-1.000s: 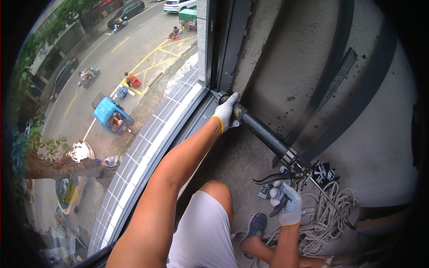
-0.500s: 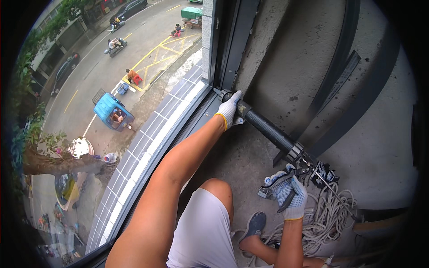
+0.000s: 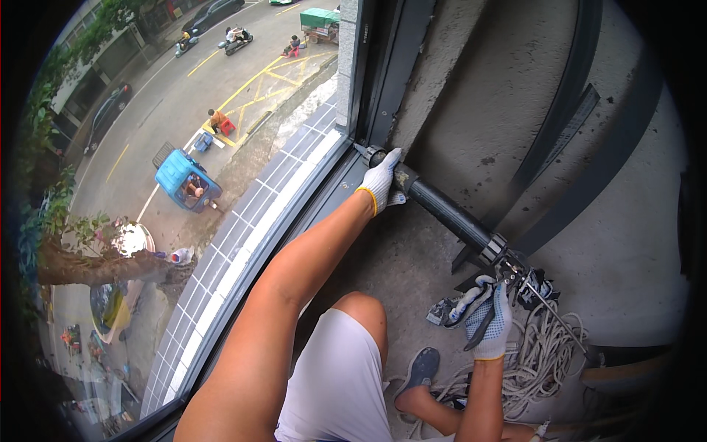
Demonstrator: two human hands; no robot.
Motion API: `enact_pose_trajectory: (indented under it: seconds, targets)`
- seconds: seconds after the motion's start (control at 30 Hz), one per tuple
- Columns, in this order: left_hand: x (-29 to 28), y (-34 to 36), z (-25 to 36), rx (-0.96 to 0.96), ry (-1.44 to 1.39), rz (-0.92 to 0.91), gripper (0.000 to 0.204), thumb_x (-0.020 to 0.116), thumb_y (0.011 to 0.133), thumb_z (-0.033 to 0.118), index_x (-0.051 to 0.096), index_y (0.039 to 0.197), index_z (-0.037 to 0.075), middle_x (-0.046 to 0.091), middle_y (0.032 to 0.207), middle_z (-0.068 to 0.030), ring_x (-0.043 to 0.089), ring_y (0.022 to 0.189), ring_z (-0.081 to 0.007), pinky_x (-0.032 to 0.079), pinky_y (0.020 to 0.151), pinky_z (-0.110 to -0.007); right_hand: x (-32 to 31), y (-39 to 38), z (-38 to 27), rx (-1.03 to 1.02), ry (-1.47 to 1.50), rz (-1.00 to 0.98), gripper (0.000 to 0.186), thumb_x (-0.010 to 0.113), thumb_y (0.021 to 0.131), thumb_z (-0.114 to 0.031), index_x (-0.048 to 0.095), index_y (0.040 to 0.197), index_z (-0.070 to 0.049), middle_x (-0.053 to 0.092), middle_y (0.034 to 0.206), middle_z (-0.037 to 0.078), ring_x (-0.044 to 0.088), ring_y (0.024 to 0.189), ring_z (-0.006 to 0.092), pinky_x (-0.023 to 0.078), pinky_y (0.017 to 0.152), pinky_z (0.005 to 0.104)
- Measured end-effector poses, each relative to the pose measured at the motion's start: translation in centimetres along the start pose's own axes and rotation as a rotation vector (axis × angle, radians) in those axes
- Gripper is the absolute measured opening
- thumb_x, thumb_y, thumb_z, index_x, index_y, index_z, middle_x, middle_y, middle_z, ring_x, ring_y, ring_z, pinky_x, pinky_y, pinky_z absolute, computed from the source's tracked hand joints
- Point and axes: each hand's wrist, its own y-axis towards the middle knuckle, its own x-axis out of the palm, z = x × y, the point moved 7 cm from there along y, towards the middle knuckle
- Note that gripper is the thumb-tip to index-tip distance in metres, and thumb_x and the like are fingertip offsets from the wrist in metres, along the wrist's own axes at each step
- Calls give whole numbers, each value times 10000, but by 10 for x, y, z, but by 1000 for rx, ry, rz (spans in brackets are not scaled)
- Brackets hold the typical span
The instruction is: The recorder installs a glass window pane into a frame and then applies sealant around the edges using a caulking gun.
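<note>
Right hand (image 3: 495, 320) has pulled the caulking gun's lever in toward its handle (image 3: 479, 325) compared with a second ago, and the whole gun has shifted a touch rightward. Fingers are wrapped round that grip now. Left hand (image 3: 381, 184) is closed around the front of the caulking gun (image 3: 453, 215), which slants across with its nozzle (image 3: 360, 148) at the window frame's corner. Tangled rope (image 3: 545, 361) lies on the floor (image 3: 421, 283) near the right hand.

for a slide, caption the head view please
Gloved left hand holds the front of a caulking gun beside a window frame; gloved right hand grips its handle.
</note>
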Motion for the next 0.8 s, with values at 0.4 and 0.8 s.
enact_pose_trajectory:
  seconds: [0.4,0.8]
  targets:
    - [-7,-7,-9,-2,-56,-35,488,726,910,613,639,1072,162,697,824,-26,710,640,-180,579,456,-388,-5,-13,-6,26,-125,73,412,411,1136,-417,612,1159,-59,590,713,105,587,544,226,499,465,356]
    - [-20,-39,-17,15,-115,31,564,747,896,603,641,1055,73,688,856,-67,693,618,-202,589,437,-378,-14,-26,-16,95,-212,24,462,407,1116,-524,634,1102,-121,470,620,40,456,450,183,350,368,316]
